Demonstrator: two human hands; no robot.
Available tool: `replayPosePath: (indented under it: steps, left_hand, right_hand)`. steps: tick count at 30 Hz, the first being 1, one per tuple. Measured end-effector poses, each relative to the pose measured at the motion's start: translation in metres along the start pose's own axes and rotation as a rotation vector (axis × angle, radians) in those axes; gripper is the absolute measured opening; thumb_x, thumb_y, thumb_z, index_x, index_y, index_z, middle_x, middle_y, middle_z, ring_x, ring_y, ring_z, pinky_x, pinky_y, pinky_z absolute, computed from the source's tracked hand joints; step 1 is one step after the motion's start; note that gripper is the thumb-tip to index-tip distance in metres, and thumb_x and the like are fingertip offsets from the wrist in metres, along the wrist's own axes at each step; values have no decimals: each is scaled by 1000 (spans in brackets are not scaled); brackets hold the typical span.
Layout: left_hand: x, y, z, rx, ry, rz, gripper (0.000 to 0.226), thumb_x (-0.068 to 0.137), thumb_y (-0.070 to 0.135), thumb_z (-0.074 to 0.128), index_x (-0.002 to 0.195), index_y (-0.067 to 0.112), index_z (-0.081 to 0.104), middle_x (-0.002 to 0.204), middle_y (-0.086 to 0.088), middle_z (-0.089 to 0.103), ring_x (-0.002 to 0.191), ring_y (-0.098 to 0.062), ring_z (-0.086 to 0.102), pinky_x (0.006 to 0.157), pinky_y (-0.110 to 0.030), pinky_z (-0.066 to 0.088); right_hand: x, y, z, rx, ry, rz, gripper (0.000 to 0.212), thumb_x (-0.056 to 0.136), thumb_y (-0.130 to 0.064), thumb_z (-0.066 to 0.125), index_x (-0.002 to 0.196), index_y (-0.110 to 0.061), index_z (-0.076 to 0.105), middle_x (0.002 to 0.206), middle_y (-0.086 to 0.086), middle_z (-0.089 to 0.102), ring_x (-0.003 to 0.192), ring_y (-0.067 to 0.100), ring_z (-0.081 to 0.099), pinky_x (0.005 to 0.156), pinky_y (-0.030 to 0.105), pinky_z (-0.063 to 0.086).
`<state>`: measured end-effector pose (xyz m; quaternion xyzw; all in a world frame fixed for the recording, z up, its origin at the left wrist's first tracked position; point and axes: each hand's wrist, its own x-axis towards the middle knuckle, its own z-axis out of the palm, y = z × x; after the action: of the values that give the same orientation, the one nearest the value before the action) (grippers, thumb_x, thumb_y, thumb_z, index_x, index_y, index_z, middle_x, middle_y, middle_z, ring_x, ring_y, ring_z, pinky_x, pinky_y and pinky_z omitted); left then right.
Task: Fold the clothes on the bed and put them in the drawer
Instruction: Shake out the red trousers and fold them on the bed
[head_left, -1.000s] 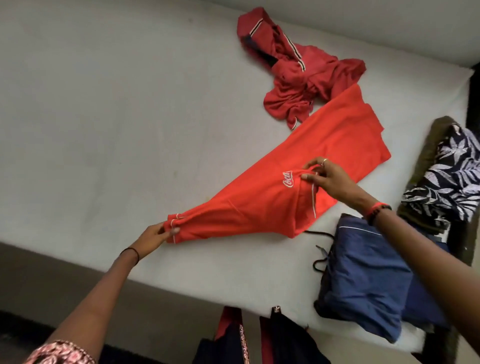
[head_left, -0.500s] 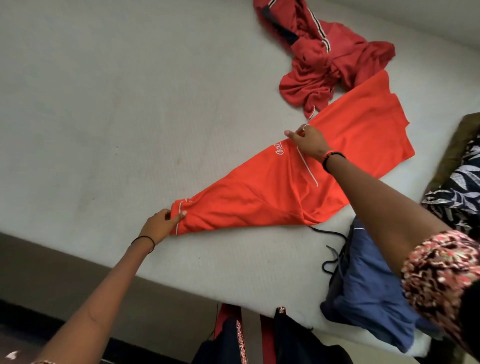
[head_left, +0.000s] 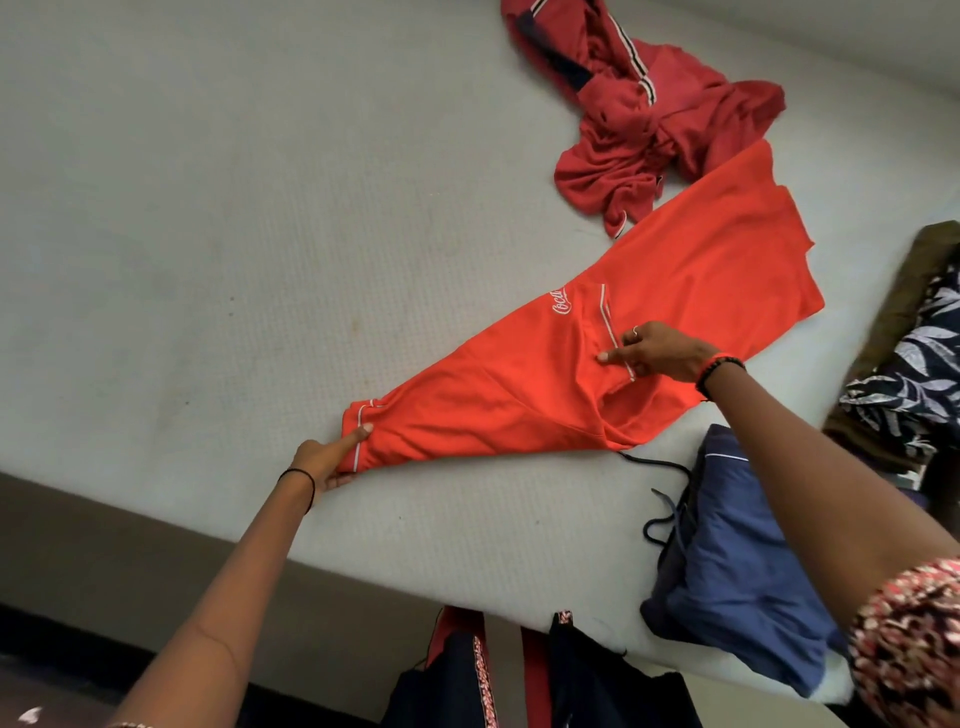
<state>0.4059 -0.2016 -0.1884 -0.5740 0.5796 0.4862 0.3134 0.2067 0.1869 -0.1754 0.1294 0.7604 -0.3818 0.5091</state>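
An orange-red shirt (head_left: 649, 332) with a white script logo lies stretched diagonally across the white bed (head_left: 218, 218). My left hand (head_left: 327, 457) pinches its narrow near end at the white-piped hem. My right hand (head_left: 660, 351) rests on the shirt's middle beside a white-piped edge, index finger pointing left, other fingers curled on the cloth. A crumpled darker red garment (head_left: 644, 109) with striped trim lies at the far end, touching the shirt.
Folded blue shorts (head_left: 737, 571) with a dark drawstring sit on the bed's near right corner. A dark leaf-print cloth (head_left: 914, 364) over an olive one lies at the right edge. Dark garments with red trim (head_left: 519, 675) hang below the bed's front edge.
My right hand moved from the logo area back toward me, onto the piped edge in the shirt's middle. The left hand kept its hold on the hem.
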Motion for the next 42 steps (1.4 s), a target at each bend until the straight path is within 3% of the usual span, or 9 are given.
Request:
replayPosePath:
  steps: [8, 10, 14, 21, 28, 33, 36, 39, 42]
  left_hand:
    - [-6, 12, -6, 55, -60, -20, 60, 76, 27, 78, 119, -6, 53, 116, -21, 62, 98, -26, 60, 80, -34, 49]
    - [-7, 11, -8, 99, -96, -38, 59, 77, 34, 76, 119, -3, 56, 110, -17, 65, 94, -23, 59, 76, -31, 49]
    - [-13, 11, -9, 146, -161, -62, 55, 80, 45, 69, 119, 8, 57, 112, -10, 63, 100, -21, 58, 84, -32, 48]
    - [-34, 27, -7, 302, -107, 109, 39, 87, 41, 63, 100, 5, 63, 102, -14, 65, 85, -23, 62, 65, -29, 52]
    - [-80, 58, -4, 813, 51, 363, 39, 90, 43, 57, 76, 7, 56, 78, -11, 62, 65, -22, 57, 56, -26, 40]
    - [-114, 78, -16, 783, -226, 361, 51, 84, 56, 54, 78, 7, 63, 75, -7, 70, 69, -19, 70, 66, -27, 49]
    - [-117, 97, -24, 720, -296, 384, 64, 81, 66, 42, 84, 7, 68, 70, -10, 73, 63, -16, 71, 67, -30, 50]
    - [-100, 112, -20, 509, -266, 739, 76, 74, 80, 39, 87, 13, 71, 79, 2, 75, 76, -11, 71, 79, -29, 51]
    - [-84, 108, 15, 344, -632, 758, 80, 70, 83, 46, 102, 12, 67, 95, 2, 75, 97, -14, 69, 91, -18, 48]
  right_hand:
    - [5, 17, -6, 25, 364, -27, 30, 79, -7, 74, 63, -12, 49, 58, 6, 47, 39, 5, 48, 40, 16, 38]
    - [9, 14, 6, -162, 491, -40, 15, 80, -9, 72, 81, -9, 58, 73, 12, 58, 67, 19, 61, 61, 27, 45]
    - [-8, -7, 61, -461, 889, -334, 50, 85, -18, 56, 129, 2, 47, 121, 27, 53, 114, 40, 48, 98, 43, 35]
    - [-42, -24, 233, -773, 369, -822, 110, 64, -42, 80, 145, 6, 23, 151, 22, 29, 142, 33, 25, 116, 47, 23]
    - [-39, -49, 294, -553, 431, -768, 79, 76, 0, 61, 144, 7, 22, 151, 23, 28, 143, 31, 24, 118, 45, 18]
    - [-58, -40, 299, -162, 319, -713, 73, 86, -1, 54, 148, 1, 16, 156, 14, 18, 147, 21, 11, 119, 27, -5]
    - [-78, -25, 301, 4, 244, -668, 66, 87, -5, 54, 146, 1, 26, 153, 15, 27, 144, 19, 20, 119, 25, 0]
    - [-105, -11, 311, 87, 146, -633, 61, 88, -8, 52, 144, 1, 31, 151, 13, 31, 142, 14, 23, 119, 25, 7]
    - [-133, -2, 318, 196, 66, -525, 52, 87, -16, 50, 136, 0, 43, 133, 14, 55, 117, 9, 50, 107, 24, 35]
